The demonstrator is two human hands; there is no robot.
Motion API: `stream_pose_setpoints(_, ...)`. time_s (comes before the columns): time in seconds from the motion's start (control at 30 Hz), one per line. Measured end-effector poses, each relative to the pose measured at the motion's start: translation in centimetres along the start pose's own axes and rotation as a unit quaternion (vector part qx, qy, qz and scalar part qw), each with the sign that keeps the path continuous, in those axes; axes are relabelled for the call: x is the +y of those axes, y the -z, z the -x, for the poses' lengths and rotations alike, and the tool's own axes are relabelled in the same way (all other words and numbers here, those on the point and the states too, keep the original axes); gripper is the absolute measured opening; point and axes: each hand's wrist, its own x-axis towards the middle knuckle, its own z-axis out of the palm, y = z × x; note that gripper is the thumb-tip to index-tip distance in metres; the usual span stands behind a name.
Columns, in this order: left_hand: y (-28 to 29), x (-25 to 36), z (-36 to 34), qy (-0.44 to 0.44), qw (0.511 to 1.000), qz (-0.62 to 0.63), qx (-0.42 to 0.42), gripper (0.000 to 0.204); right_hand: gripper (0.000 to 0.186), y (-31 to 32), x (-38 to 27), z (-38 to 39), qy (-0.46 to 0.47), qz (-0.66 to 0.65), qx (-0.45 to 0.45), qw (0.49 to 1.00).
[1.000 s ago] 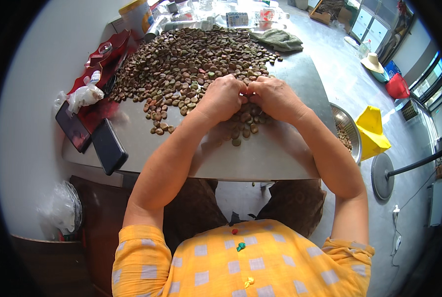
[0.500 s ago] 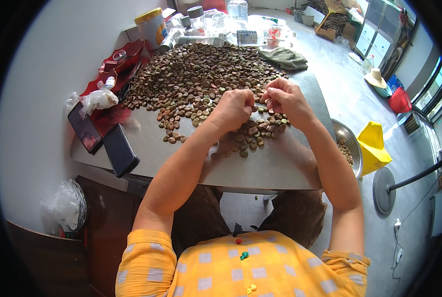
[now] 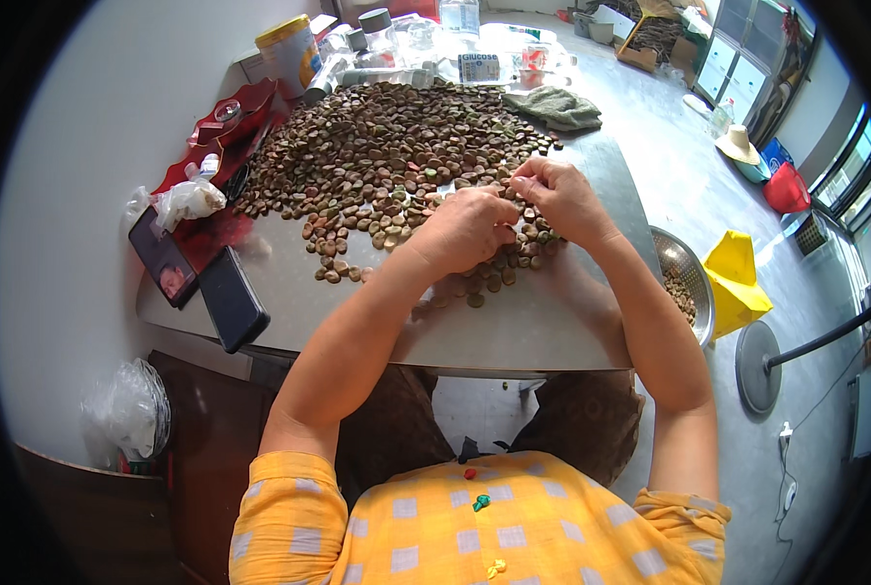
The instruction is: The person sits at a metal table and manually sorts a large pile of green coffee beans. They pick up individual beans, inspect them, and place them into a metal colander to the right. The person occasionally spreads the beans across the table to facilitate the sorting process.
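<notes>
Brown, flat broad beans (image 3: 377,136) lie heaped over the far part of a grey metal-topped table (image 3: 348,327), thinning out toward me. My left hand (image 3: 463,229) is over the near beans, its fingers bent inward and the thumb side turned to the right hand. What its fingers hold, if anything, is hidden. Just to the right, my right hand (image 3: 564,203) has thumb and forefinger pinched together, the tips close to the left fingers. Whatever small piece is in that pinch is too small to make out. Loose beans (image 3: 489,283) lie beneath both hands.
Two phones (image 3: 236,302) overlap the table's left edge beside a red tray (image 3: 182,171). Plastic bottles (image 3: 479,68), a yellow-lidded can (image 3: 287,54) and a grey-green cloth (image 3: 557,107) stand or lie behind the heap. Right of the table are a metal colander (image 3: 689,263) and a yellow object (image 3: 733,283).
My left hand has loosened from a tighter curl, and its fingers now reach rightward. The right hand has shifted slightly and stays pinched. The whole view has tilted a little.
</notes>
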Motion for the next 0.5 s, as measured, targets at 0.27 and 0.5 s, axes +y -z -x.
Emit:
stream_pose_setpoints(0.27, -0.3, -0.4, -0.1, 0.033, 0.997, -0.009, 0.068, 0.009, 0.019, -1.1, 0.5, 0.6, 0.11, 0.259, 0.007, 0.96)
stream_pose_setpoints(0.5, 1.5, -2.3, -0.8, 0.181, 0.966, 0.141, 0.119, 0.007, 0.018, -2.0, -0.2, 0.9, 0.097, 0.312, -0.028, 0.945)
